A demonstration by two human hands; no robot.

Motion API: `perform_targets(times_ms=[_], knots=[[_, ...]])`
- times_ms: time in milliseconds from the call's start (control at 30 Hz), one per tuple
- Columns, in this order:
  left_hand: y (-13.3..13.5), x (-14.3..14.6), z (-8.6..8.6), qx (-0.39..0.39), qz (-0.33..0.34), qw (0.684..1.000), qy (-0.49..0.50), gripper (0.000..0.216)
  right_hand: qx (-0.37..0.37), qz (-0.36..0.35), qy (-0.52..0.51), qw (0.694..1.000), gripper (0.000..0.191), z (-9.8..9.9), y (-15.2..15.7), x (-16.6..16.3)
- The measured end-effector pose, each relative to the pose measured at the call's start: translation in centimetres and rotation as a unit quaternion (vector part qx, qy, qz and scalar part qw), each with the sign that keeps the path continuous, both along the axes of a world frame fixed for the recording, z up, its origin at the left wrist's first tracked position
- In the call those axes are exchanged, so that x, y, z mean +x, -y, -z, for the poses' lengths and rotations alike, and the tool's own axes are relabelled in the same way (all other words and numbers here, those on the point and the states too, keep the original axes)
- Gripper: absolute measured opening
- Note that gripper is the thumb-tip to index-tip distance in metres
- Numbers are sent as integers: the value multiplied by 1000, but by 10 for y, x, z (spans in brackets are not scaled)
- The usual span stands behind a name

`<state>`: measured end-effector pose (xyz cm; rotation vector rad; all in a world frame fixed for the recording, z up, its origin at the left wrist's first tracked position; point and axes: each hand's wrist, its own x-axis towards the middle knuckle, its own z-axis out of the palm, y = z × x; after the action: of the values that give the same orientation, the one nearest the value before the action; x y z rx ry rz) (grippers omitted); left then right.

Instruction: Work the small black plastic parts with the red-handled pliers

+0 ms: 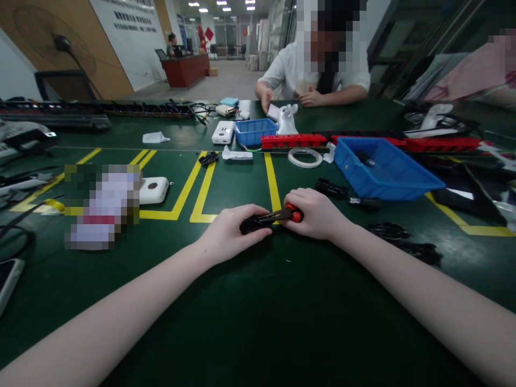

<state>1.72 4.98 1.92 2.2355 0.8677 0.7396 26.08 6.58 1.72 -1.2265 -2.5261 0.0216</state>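
Note:
Over the green table, my right hand (pixel 312 212) is closed around the red handles of a pair of pliers (pixel 278 215). Their dark jaws point left and meet a small black part (pixel 253 223). That black part sits between the thumb and fingers of my left hand (pixel 231 231); its exact kind is hidden by the grip. Just beyond my right hand lie a black cylindrical piece (pixel 331 188) and a dark connector with a metal end (pixel 364 202). Thin black pieces (pixel 389 231) are heaped beside my right forearm.
A blue bin (pixel 387 172) stands at right, with a smaller blue bin (pixel 255 132) farther back. A tape roll (pixel 305 158) lies between them. At left are a blurred-out phone-like item (pixel 107 207) and a white device (pixel 153 190). A person (pixel 314 80) sits opposite.

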Motion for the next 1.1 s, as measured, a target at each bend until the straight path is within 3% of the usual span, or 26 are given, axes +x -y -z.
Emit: perform_targets(times_ms=[267,600,800,1100], knots=[[0,1,-2,-37,4,999,-6,31,31,0,13,999,20,2,-2,0],[1,3,-4,8,-6,997,-78,29,46,8,-25,999,19,4,-1,2],[3,4,-2,72,43,992,-99,24,49,62,-56,995,24,6,-4,4],[8,5,-6,74,29,990,-113,26,29,124,-1,992,27,7,-5,3]])
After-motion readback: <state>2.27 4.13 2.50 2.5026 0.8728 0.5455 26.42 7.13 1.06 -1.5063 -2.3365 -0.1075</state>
